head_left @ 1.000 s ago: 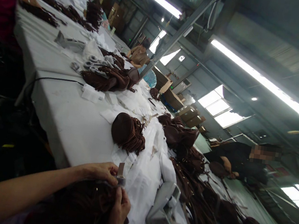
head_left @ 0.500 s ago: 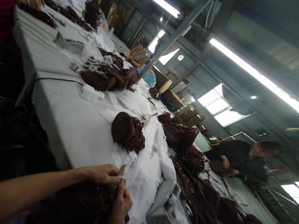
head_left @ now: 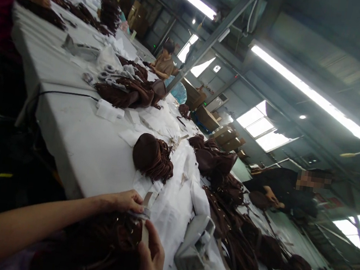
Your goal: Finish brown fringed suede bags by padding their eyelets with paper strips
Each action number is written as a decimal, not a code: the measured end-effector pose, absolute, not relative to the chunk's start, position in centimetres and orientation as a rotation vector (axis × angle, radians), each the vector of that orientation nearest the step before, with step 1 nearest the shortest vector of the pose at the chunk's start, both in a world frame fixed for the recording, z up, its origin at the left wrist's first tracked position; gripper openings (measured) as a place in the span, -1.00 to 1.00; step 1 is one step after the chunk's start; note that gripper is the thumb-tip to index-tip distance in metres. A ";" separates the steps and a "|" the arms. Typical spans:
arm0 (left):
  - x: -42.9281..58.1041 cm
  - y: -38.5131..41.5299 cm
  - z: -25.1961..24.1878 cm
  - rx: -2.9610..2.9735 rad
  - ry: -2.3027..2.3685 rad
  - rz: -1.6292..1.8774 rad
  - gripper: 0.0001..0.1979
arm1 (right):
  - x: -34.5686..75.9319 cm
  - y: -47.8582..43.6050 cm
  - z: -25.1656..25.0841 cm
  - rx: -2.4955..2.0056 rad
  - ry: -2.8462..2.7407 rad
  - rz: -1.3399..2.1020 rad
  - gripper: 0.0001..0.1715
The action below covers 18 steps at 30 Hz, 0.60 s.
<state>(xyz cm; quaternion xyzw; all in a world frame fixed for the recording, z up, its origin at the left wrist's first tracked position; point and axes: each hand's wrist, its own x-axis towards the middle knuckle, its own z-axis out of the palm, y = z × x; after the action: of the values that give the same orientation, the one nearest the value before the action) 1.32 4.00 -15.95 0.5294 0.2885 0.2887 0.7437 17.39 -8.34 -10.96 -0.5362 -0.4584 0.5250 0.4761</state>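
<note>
Close to my body lies a dark brown leather bag with small metal studs, its lower part lost in shadow. A narrow beige strip stands up at its top edge, with something pale and shiny around it that I cannot make out. My left hand is closed at the far side of the strip, thumb and fingers together. Lower and to the right, my right hand pinches the strip's lower part between thumb and fingers. A brown bundle with a round end and many thin straps lies on the table beyond my hands.
The white-covered table runs away to the upper left. White paper, a grey tape dispenser and brown bags lie to the right. Scissors lie near another brown heap. Co-workers work around the table.
My right hand has turned and opened wider around the strip, showing more of its lower part. My left hand has shifted slightly up and left.
</note>
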 end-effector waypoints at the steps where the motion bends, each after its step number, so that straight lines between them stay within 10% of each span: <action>1: 1.3 4.0 -15.7 1.163 0.629 0.623 -0.54 | 17.4 -8.6 -11.1 -1.264 -1.114 1.295 -0.15; 4: 1.0 3.9 -15.0 1.191 0.625 0.600 -0.56 | 17.4 -8.7 -11.7 -1.267 -1.138 1.275 -0.07; 8: 0.9 3.5 -14.0 1.267 0.600 0.559 -0.65 | 17.9 -7.8 -10.7 -1.529 -1.475 0.867 -0.65; 12: 1.2 2.6 -13.0 1.360 0.540 0.513 -0.77 | 18.2 -6.4 -8.2 -1.631 -1.726 0.445 -0.74; 18: 1.2 1.7 -12.4 1.460 0.502 0.487 -0.91 | 18.6 -5.0 -8.3 -1.560 -1.489 1.039 -0.81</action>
<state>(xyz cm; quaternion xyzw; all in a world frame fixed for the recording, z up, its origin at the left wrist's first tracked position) 1.16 1.66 -12.40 0.6529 0.2247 0.2176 0.6898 18.63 -4.98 -8.33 -0.6068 -0.5790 0.4040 0.3652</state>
